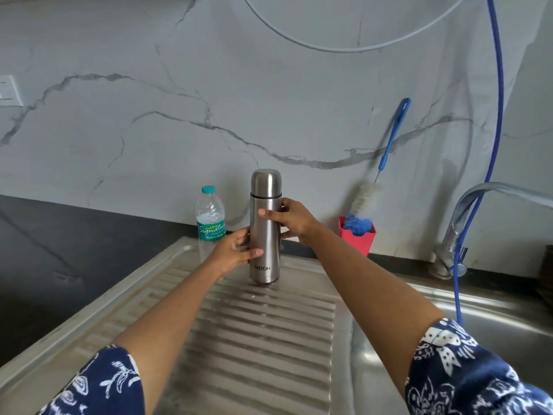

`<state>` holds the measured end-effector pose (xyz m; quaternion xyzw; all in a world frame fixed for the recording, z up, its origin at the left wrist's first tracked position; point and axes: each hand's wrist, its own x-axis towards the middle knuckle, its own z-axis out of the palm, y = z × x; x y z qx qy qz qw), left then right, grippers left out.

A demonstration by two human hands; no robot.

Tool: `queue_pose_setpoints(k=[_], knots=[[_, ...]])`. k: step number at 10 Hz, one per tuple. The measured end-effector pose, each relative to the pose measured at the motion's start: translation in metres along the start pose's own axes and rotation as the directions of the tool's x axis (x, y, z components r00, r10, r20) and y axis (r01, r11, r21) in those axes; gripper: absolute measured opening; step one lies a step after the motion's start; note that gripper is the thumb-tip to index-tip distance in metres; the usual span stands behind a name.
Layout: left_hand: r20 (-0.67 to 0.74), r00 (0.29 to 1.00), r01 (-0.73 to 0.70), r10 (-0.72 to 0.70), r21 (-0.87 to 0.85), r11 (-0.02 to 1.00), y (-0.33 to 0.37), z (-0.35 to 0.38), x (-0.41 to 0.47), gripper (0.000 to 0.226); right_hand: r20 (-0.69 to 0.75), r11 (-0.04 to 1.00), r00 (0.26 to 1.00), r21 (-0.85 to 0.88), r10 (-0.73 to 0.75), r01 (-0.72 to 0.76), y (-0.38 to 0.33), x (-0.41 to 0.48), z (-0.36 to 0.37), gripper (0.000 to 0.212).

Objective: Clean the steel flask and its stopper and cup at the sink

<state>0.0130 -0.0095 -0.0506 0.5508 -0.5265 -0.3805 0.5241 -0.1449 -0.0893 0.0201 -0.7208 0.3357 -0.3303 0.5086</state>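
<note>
A tall cylindrical brushed-steel flask with "MILTON" printed near its base stands upright at the far end of the ribbed stainless-steel draining board, with its rounded steel cup seated on top. The left hand holds the flask's lower body from the left, its grip closed on the steel with the thumb across the front. The right hand holds the flask's upper body from the right, just below the cup, its grip likewise closed on it with a fingertip laid across the front. The stopper cannot be seen. Just left of the flask stands a clear plastic water bottle with a teal cap and label. To the right of the flask a red square holder carries a blue-handled bottle brush leaning on the marble wall. Further right of the flask are the steel tap and the sink basin.
</note>
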Motion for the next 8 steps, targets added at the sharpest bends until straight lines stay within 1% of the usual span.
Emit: queue_pose_setpoints(k=[2, 3, 5, 6, 7, 8], knots=[[-0.035, 0.999, -0.008, 0.007, -0.027, 1.0, -0.009, 0.003, 0.006, 0.076, 0.013, 1.0, 1.0, 0.01, -0.026, 0.026, 0.01, 0.002, -0.003, 0.065], [-0.035, 0.999, -0.01, 0.008, -0.036, 0.999, -0.008, 0.006, 0.003, 0.075, -0.007, 0.999, 1.0, 0.026, -0.031, 0.031, 0.011, 0.0, 0.0, 0.066], [-0.02, 0.999, 0.031, -0.031, 0.014, 0.999, 0.002, 0.011, -0.006, 0.074, -0.032, 1.0, 0.999, -0.002, -0.019, 0.019, 0.008, -0.005, 0.003, 0.069], [-0.033, 0.999, 0.02, -0.018, 0.048, 0.999, 0.006, 0.014, -0.004, 0.071, -0.012, 1.0, 1.0, -0.03, -0.009, 0.008, 0.009, -0.004, 0.004, 0.072], [-0.112, 0.994, -0.006, 0.011, 0.051, 0.999, 0.027, 0.02, -0.007, 0.071, 0.0, 0.995, 1.0, -0.103, 0.012, -0.012, -0.006, -0.013, 0.0, 0.075], [-0.287, 0.955, -0.04, 0.076, 0.131, 0.991, 0.055, 0.023, -0.012, 0.071, -0.088, 0.99, 0.996, -0.144, -0.017, 0.004, -0.029, -0.021, -0.011, 0.082]])
